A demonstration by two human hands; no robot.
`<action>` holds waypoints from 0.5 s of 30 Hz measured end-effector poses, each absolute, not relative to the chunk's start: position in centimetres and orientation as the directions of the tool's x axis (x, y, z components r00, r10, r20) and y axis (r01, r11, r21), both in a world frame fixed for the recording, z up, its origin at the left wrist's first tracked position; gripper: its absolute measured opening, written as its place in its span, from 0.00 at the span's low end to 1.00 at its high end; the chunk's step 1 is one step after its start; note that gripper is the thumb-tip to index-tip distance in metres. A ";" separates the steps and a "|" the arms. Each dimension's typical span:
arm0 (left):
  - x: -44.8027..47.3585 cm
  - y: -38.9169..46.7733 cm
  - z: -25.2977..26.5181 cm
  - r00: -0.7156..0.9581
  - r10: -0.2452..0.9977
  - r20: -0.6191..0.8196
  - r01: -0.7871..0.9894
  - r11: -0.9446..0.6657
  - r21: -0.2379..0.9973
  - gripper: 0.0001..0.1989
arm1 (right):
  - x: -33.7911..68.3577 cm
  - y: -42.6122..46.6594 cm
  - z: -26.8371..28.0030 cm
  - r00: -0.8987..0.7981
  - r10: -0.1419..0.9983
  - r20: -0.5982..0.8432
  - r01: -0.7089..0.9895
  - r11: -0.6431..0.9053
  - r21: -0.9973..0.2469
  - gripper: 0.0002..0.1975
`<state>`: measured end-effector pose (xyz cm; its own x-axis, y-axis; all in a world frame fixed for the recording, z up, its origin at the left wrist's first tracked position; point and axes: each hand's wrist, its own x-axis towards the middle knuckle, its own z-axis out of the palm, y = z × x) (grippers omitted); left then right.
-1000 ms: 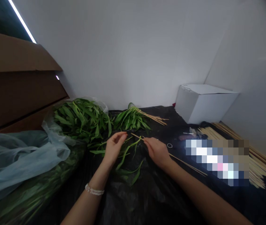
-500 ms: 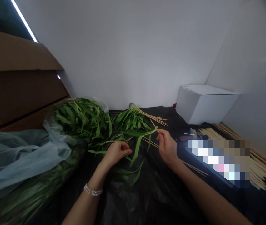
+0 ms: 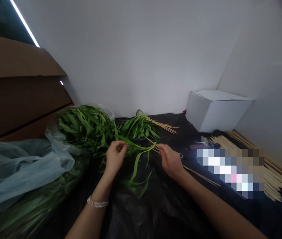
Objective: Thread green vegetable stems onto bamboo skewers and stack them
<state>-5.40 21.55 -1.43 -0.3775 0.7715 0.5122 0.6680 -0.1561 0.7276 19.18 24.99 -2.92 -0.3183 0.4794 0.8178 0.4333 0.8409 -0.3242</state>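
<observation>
My right hand (image 3: 172,162) is closed round a thin wooden skewer (image 3: 149,140), whose tip points up and left. Long green leafy stems (image 3: 136,164) hang from the skewer near its tip, some trailing left and down. My left hand (image 3: 116,154), with a beaded bracelet at the wrist, is curled into a pinch beside loose greens; whatever its fingertips hold is hidden. Behind the hands lies a bunch of greens on skewers (image 3: 142,126), the bare sticks pointing right. To the left, a clear plastic bag (image 3: 52,131) is full of leafy greens (image 3: 86,127).
Black plastic sheeting (image 3: 131,219) covers the work surface. Bundles of wooden skewers (image 3: 277,179) lie at the right, beside a pixelated phone-like object (image 3: 230,174). A white box (image 3: 220,113) stands at the back right, and a cardboard box (image 3: 19,99) at the left.
My left hand has moved left and up, away from the hanging leaves. My right hand has shifted left and slightly down with the skewer and its greens.
</observation>
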 end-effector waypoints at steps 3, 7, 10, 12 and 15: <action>-6.1 22.0 -1.2 -0.631 0.545 0.553 0.481 -0.284 0.829 0.08 | 19.2 24.9 -3.0 -0.319 0.467 0.825 0.428 0.848 -0.314 0.11; -5.9 22.1 -0.7 -0.783 0.462 0.416 0.207 -0.438 0.875 0.10 | 19.3 24.8 -3.3 -0.351 0.436 0.828 0.443 0.857 -0.263 0.11; -5.2 21.8 -0.3 -0.750 0.528 0.398 0.144 -0.457 0.878 0.11 | 19.2 24.8 -3.6 -0.434 0.390 0.812 0.455 0.873 -0.176 0.11; -4.6 21.5 -0.2 -0.672 0.629 0.392 0.138 -0.414 0.900 0.11 | 19.0 24.8 -3.8 -0.491 0.362 0.793 0.454 0.883 -0.122 0.12; -3.6 21.2 -0.4 -0.506 0.819 0.270 0.041 -0.290 0.956 0.12 | 18.7 24.9 -4.1 -0.541 0.365 0.758 0.469 0.878 -0.088 0.12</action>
<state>-3.56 21.22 -0.41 -0.5056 0.8193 0.2704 0.0406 -0.2905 0.9560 18.66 24.88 -4.06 -0.5408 0.3653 0.7577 0.4695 0.8785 -0.0885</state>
